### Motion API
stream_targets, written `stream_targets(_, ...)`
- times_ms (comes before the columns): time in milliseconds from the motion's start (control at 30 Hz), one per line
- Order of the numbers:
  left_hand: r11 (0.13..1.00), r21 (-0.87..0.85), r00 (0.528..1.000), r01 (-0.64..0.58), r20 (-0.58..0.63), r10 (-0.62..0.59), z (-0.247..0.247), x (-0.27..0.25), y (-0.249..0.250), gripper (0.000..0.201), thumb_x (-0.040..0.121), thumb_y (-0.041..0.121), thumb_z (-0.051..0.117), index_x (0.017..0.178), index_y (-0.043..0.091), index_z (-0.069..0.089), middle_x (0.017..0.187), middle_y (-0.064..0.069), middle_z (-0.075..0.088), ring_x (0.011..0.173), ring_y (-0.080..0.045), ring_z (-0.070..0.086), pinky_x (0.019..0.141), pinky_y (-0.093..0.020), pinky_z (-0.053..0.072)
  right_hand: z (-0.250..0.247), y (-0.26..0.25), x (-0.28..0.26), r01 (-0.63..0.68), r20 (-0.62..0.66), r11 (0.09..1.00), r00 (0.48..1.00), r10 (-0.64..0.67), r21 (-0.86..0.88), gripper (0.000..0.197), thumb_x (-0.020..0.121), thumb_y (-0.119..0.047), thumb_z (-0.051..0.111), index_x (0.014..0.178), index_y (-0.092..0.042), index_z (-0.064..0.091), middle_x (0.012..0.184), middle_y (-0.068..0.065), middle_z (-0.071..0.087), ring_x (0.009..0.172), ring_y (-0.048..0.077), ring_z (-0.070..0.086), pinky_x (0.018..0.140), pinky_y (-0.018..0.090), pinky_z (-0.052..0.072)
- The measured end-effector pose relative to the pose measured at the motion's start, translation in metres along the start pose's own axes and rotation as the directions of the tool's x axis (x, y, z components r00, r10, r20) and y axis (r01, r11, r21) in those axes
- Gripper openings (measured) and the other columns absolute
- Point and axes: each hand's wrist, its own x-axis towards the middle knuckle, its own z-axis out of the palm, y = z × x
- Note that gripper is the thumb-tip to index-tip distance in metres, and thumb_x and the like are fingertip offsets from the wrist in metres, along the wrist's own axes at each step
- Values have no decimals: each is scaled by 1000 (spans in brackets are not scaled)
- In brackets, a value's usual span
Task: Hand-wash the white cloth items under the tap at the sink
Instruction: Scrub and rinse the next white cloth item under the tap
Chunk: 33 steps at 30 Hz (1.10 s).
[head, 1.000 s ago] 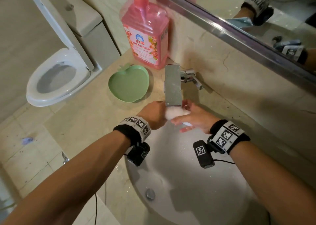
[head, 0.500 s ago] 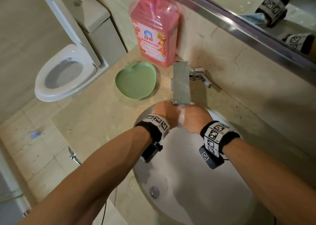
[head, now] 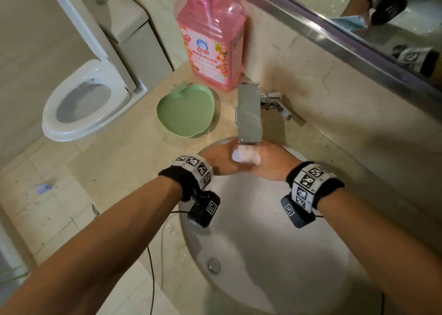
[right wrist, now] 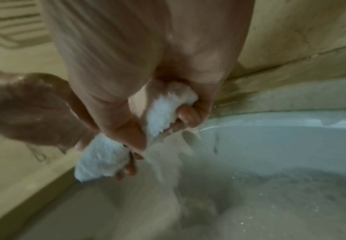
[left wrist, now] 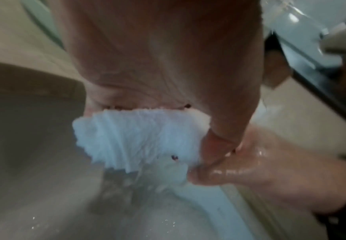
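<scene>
A small wet white cloth (head: 245,156) is bunched between both hands right under the square metal tap (head: 248,113), over the white sink (head: 263,255). My left hand (head: 221,159) grips one end of the cloth (left wrist: 139,138), which bulges out below the palm. My right hand (head: 270,162) has its fingers curled round the other end of the cloth (right wrist: 163,112). In the right wrist view a second white fold (right wrist: 100,160) hangs lower by the left hand (right wrist: 28,110). Water runs off the cloth into the sink (right wrist: 270,162). In the left wrist view the wet right hand (left wrist: 250,168) touches the left.
A green apple-shaped dish (head: 185,112) lies on the beige counter (head: 119,166) left of the tap. A pink soap bottle (head: 210,39) stands behind it against the wall. A mirror (head: 358,15) runs above. A toilet (head: 81,104) stands to the left, below the counter. The drain (head: 213,265) sits near the sink's front.
The right hand went from laid over the cloth with fingers out to curled round it. Both hands closed together under the tap and now wring the bunched cloth.
</scene>
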Motion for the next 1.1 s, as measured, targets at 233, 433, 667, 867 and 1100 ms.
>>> stream_targets(233,987,-131,988,-92,-135,75,-14,-28,-8,44,94,29,61,135,16,55,134,-6,59,121,-23,55,98,-28,39,12,-8,0,-67,-106,967,990,96,247,72,73,-13,85,139,-8,56,130,-7,65,120,9,58,105,25,42)
stream_targets(433,953,-277,943,-119,-331,21,-10,-34,-16,18,87,19,68,98,18,53,95,1,61,90,-20,56,80,-28,42,18,-11,-2,-107,-241,848,934,265,520,71,56,-34,90,120,-20,62,110,-4,72,106,17,68,91,41,57)
stream_targets(667,945,-319,989,-71,-148,25,-14,-25,-14,42,83,19,71,122,19,55,109,0,60,94,-17,59,86,-29,47,17,-13,-16,-71,-283,879,932,228,472,37,67,-33,85,96,-48,69,90,-17,73,86,-1,69,73,21,53)
stream_targets(867,901,-432,993,-51,-118,-1,-13,-16,-2,18,93,22,62,103,12,52,98,-3,61,91,-23,57,80,-36,47,14,0,-28,-121,-256,736,890,377,666,44,63,-48,85,101,-31,70,93,-9,76,86,10,72,76,36,61)
stream_targets(1100,742,-669,994,-39,-99,-38,-7,-13,6,42,91,25,63,123,1,51,123,-18,64,115,-33,61,101,-54,46,14,15,-31,-210,-98,563,879,467,800,44,61,-30,90,101,-16,77,97,1,79,95,17,74,98,48,55)
